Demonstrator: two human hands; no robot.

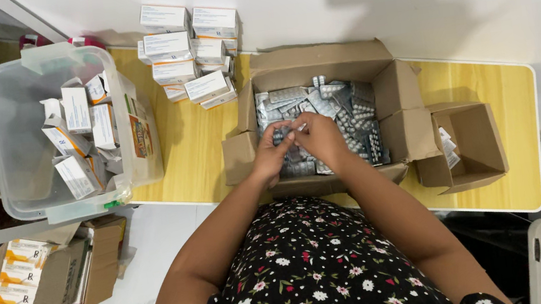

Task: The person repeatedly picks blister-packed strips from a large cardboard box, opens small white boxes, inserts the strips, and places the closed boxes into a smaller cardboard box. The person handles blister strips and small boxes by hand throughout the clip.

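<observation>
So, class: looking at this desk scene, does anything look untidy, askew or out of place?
Mostly the clear plastic bin at the left: small opened cartons lie tumbled at all angles, flaps loose. Blister strips are heaped loosely in the big cardboard box. The sealed boxes behind are fairly neatly stacked.

Both bare forearms reach forward from the bottom of the view and converge, so that the left hand (273,153) and the right hand (320,136) meet at the middle, touching at the fingertips. The left hand is turned with its back upward, fingers curled and pinched together toward the right hand. The right hand is likewise knuckles-up, its fingers bent inward in a pinch against those of the left; what sits between the fingertips is too small to tell.
</observation>
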